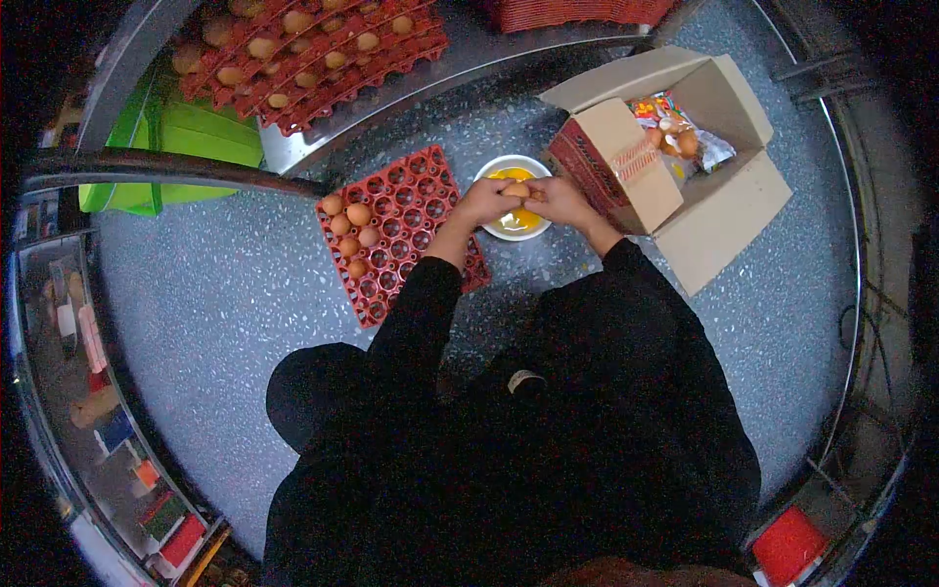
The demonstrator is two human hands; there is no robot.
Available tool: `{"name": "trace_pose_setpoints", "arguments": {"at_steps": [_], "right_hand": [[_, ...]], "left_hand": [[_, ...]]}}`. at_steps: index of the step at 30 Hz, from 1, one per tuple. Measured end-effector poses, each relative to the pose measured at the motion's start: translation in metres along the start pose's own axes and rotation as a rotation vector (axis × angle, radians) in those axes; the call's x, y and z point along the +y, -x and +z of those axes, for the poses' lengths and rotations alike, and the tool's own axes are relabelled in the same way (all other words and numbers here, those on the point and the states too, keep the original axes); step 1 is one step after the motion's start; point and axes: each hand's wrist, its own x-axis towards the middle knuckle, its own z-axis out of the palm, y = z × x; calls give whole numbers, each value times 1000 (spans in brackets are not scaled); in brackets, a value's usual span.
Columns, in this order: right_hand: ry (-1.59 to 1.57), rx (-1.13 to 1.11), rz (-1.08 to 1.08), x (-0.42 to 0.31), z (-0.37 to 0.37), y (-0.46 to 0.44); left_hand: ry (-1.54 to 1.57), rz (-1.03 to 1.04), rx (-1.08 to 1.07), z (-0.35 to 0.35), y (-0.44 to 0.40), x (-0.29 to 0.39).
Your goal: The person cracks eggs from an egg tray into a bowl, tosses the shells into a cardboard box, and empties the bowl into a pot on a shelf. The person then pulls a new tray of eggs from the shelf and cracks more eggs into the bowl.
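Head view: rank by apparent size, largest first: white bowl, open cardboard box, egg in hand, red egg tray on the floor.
1. Cardboard box
2. Egg tray
3. White bowl
4. Held egg, partly covered by fingers

Brown egg [515,189] over white bowl [517,237]; yellow yolk [523,219] inside.

I read open floor [509,115] beyond the white bowl [516,236], between the red egg tray [411,218] and the cardboard box [626,147] — both flanking obstacles. A dark metal leg [225,171] obstructs the tray's far-left corner.
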Motion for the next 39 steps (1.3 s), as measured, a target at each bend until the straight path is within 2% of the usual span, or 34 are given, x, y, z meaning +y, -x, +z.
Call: {"name": "trace_pose_setpoints", "arguments": {"at_steps": [2, 6, 9, 12, 14, 16, 19, 21, 22, 24, 27, 29, 31, 33, 35, 39], "right_hand": [[135, -48, 28, 0, 2, -4], [103, -13, -9, -8, 0, 0], [242, 26, -31, -9, 1, 1], [269, 60, -16, -7, 5, 1], [327, 19, 76, -17, 1, 3], [319, 12, 67, -17, -2, 3], [291, 15, 28, -10, -3, 3], [271, 26, -4, -6, -4, 5], [316, 65, -25, -6, -4, 8], [361, 107, -46, -9, -6, 14], [458, 213, -141, -13, -8, 21], [618, 345, -290, -7, -3, 24], [682, 374, -305, -16, -6, 28], [747, 405, -321, -26, -10, 29], [843, 525, -398, -33, -13, 30], [863, 522, -377, -47, -19, 31]], "left_hand": [[-26, -8, 25, 4, -6, -12], [-99, -12, 82, 5, -7, -12], [-122, 14, 106, 4, -4, -6], [-208, -2, 123, 3, -2, 0], [-182, -12, 113, 3, 0, 1], [-156, -23, 103, 4, -1, -2], [-110, 25, 69, 6, -3, -9], [-64, 160, 48, 5, -5, -15], [-64, 159, 48, 5, -6, -18], [-132, 320, 54, 4, -7, -17], [-131, 417, 75, 2, -2, -5], [-198, 437, 86, -3, 0, 10], [-267, 454, 100, -4, -1, 12], [-346, 560, 100, -7, -6, 14], [-359, 521, 66, -15, 3, 37], [-445, 476, -3, -23, 10, 57]]}}
